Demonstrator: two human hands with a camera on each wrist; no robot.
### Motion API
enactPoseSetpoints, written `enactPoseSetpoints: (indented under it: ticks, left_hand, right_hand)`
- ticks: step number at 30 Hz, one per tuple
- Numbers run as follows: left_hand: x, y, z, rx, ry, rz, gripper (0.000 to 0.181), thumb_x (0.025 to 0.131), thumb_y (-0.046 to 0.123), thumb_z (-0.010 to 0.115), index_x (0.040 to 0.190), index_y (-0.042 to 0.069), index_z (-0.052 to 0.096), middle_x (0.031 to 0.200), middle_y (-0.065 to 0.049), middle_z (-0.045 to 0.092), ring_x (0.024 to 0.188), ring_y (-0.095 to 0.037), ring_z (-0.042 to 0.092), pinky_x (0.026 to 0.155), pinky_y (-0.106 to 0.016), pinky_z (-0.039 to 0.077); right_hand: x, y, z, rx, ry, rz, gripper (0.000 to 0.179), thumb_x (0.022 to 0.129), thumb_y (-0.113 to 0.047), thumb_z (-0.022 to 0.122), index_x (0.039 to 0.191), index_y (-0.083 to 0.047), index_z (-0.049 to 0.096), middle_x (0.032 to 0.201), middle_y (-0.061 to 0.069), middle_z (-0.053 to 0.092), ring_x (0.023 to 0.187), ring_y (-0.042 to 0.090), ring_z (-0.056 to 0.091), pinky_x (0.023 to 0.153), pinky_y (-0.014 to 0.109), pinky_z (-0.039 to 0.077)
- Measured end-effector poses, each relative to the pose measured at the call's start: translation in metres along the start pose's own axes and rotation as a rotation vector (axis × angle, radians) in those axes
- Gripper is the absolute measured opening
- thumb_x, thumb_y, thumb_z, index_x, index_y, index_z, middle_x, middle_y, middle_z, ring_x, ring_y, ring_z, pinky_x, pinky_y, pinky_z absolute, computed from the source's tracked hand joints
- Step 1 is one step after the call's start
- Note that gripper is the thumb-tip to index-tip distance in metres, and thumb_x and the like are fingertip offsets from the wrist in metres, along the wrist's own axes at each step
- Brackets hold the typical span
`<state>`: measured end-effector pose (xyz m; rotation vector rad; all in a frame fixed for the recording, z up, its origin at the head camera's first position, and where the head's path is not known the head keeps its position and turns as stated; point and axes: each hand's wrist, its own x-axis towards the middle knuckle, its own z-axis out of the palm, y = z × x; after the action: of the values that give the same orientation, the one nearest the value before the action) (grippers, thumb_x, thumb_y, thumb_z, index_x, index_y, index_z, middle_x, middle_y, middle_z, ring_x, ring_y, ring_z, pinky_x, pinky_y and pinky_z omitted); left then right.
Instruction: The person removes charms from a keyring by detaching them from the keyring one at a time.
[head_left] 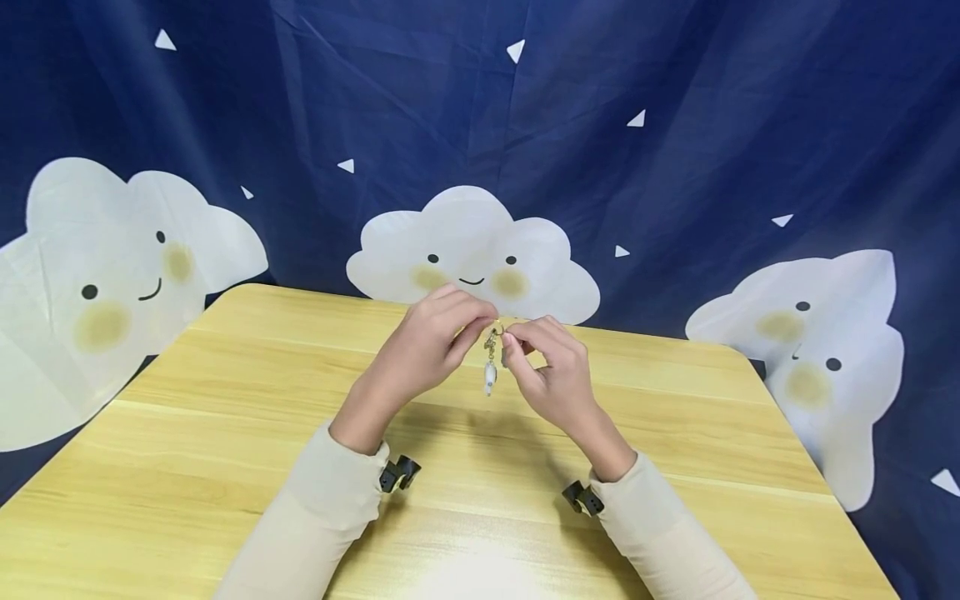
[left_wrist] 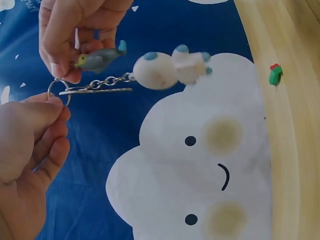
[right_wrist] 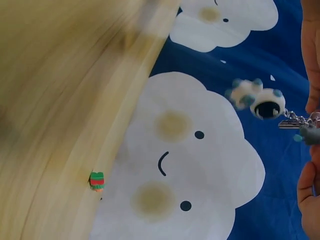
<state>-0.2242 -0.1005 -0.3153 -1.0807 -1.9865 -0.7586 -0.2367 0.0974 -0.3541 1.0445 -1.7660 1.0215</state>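
Pinches a ring (left_wrist: 49, 90) between thumb and fingers of the left hand (head_left: 416, 346), and meets it on the opposite side with the pinching fingertips of the right hand (head_left: 557, 368). Holds both hands close together above the table (head_left: 480, 475), toward the far edge. In the head view, covers much of the ring with fingertips, leaving just a thin curve in sight.

Dangles from the ring a white figure (left_wrist: 155, 71) on a chain (left_wrist: 107, 81), and beside that a key (left_wrist: 100, 91). Presents the key nearly edge-on to the left wrist camera, so hides the flat face. Has a grey figure (left_wrist: 100, 60) with a yellow end close under the right fingers; cannot tell whether touching them or merely hanging alongside. Shows a dark panel on the white figure in the right wrist view, with blur at the feet. There, loses most of both hands and part of the grey figure past the picture's right border.

Leaves a green piece (left_wrist: 275, 76) with a red bit at the table's edge; too small to identify, and not to be made out in the head view. Wears pale sleeves (head_left: 322, 508), cropped at the bottom. Faces a blue cloth (head_left: 450, 92) with white clouds (head_left: 472, 229), partly behind hands and table.
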Motion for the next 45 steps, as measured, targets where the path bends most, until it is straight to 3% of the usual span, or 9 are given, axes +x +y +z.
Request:
enactPoseSetpoints:
  ticks: [7, 14, 21, 27, 33, 45]
  left_hand:
    - [0.001, 0.0, 0.001, 0.015, -0.01, 0.015, 0.006, 0.095, -0.003, 0.067, 0.096, 0.003, 0.066, 0.091, -0.007, 0.071, 0.085, -0.022, 0.06, 0.075, -0.03, 0.052]
    - [0.0, 0.0, 0.002, 0.0, -0.03, 0.011, 0.01, 0.088, -0.005, 0.061, 0.091, 0.004, 0.06, 0.086, -0.006, 0.065, 0.083, -0.021, 0.056, 0.074, -0.03, 0.05]
    - [-0.001, -0.001, 0.003, 0.004, -0.095, -0.014, 0.009, 0.088, -0.003, 0.055, 0.091, 0.005, 0.056, 0.087, -0.005, 0.058, 0.085, -0.022, 0.052, 0.075, -0.032, 0.045]
    - [-0.001, 0.0, 0.002, 0.018, -0.15, -0.031, 0.01, 0.088, -0.003, 0.052, 0.091, 0.006, 0.053, 0.089, -0.004, 0.054, 0.089, -0.023, 0.05, 0.078, -0.032, 0.043]
    - [0.0, 0.002, 0.001, 0.012, -0.177, -0.022, 0.01, 0.09, -0.004, 0.051, 0.092, 0.006, 0.054, 0.092, -0.004, 0.056, 0.093, -0.024, 0.05, 0.08, -0.032, 0.043]
    - [0.0, 0.003, -0.001, 0.018, -0.179, 0.021, 0.01, 0.096, -0.005, 0.057, 0.098, 0.004, 0.06, 0.092, -0.002, 0.061, 0.088, -0.021, 0.05, 0.078, -0.03, 0.044]
  right_hand:
    - [0.002, -0.004, -0.002, 0.014, 0.0, -0.006, 0.014, 0.095, -0.003, 0.061, 0.085, -0.006, 0.07, 0.071, 0.002, 0.064, 0.067, 0.018, 0.058, 0.061, 0.03, 0.048]
    - [0.003, -0.005, -0.003, 0.018, -0.023, -0.015, 0.014, 0.096, -0.003, 0.06, 0.085, -0.005, 0.07, 0.072, 0.001, 0.064, 0.068, 0.017, 0.058, 0.063, 0.029, 0.049]
    - [0.003, -0.004, -0.006, 0.018, -0.082, -0.02, 0.016, 0.099, -0.008, 0.057, 0.088, -0.003, 0.068, 0.076, 0.001, 0.064, 0.072, 0.017, 0.06, 0.071, 0.022, 0.049]
    - [0.004, -0.004, -0.01, -0.005, -0.126, -0.048, 0.014, 0.097, -0.006, 0.057, 0.088, -0.005, 0.068, 0.076, 0.0, 0.062, 0.07, 0.015, 0.057, 0.067, 0.022, 0.044]
    - [0.007, -0.004, -0.012, -0.025, -0.121, -0.089, 0.015, 0.095, -0.005, 0.057, 0.085, -0.006, 0.068, 0.072, 0.0, 0.06, 0.066, 0.016, 0.052, 0.066, 0.022, 0.04]
    - [0.006, -0.003, -0.011, -0.014, -0.075, -0.025, 0.015, 0.093, -0.005, 0.057, 0.083, -0.007, 0.068, 0.068, -0.001, 0.056, 0.064, 0.017, 0.051, 0.059, 0.029, 0.041]
